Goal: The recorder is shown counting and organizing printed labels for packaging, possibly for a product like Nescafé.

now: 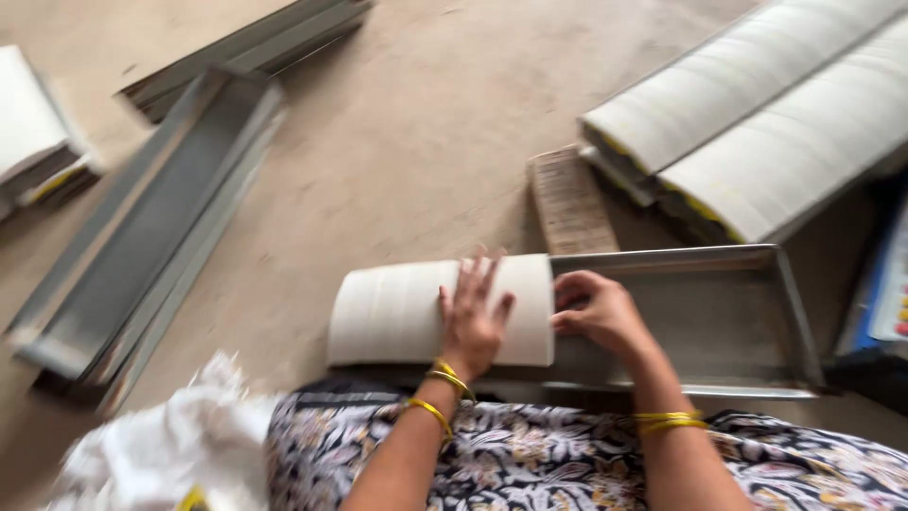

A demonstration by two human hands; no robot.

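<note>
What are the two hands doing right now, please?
Left hand: open, fingers spread flat on the white stack of sheets.
Right hand: fingers curled at the stack's end, inside the metal tray; grip cannot be told.

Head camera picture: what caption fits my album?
Left hand presses a white stack in a metal tray; right hand grips its end.

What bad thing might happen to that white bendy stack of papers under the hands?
The curved white stack of sheets is held only by the left hand on top and the right hand at its end, so sheets might slide apart. It sticks out past the grey metal tray, so that end might sag or spill onto the floor. Fingers might catch on the tray's rim.
</note>
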